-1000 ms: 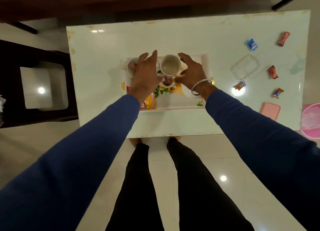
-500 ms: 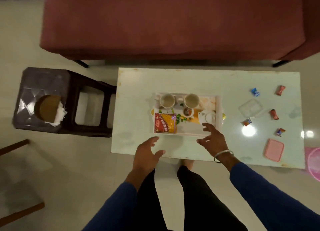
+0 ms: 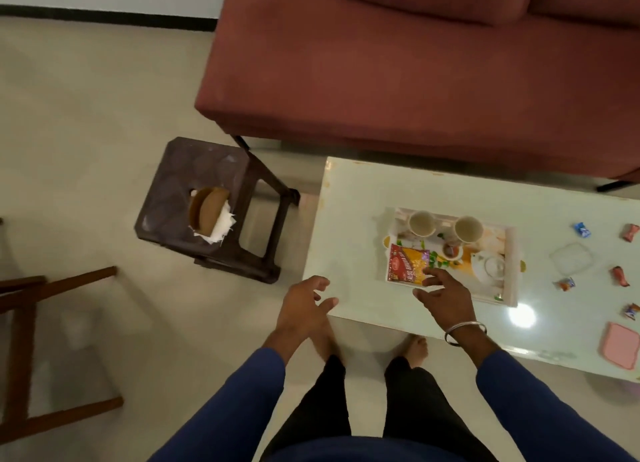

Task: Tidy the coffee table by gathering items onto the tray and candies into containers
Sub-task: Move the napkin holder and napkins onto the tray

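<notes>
Both hands are hanging empty, fingers spread and loose. The left hand (image 3: 304,304) is floating at the near left corner of the bench (image 3: 349,253), grip released, touching nothing. The right hand (image 3: 446,297) is hovering over the near edge of the tray (image 3: 512,267), grip also released, its fingertips (image 3: 427,272) lying over the lower corner of the snack packet (image 3: 407,264); whether they are touching it cannot be told.

The bench is showing a glossy white rectangular top. The tray is pale, rectangular and raised at the rim, with a printed floral base. On it are sitting two round cream cups (image 3: 420,223), upright side by side along the far edge, and the flat red-and-yellow foil packet at the near left.

To the right of the tray, wrapped candies (image 3: 581,229) are lying scattered across the bench, apart from one another, around a clear rounded-square container (image 3: 571,257). A pink rounded lid (image 3: 621,345) is lying near the front edge.
</notes>
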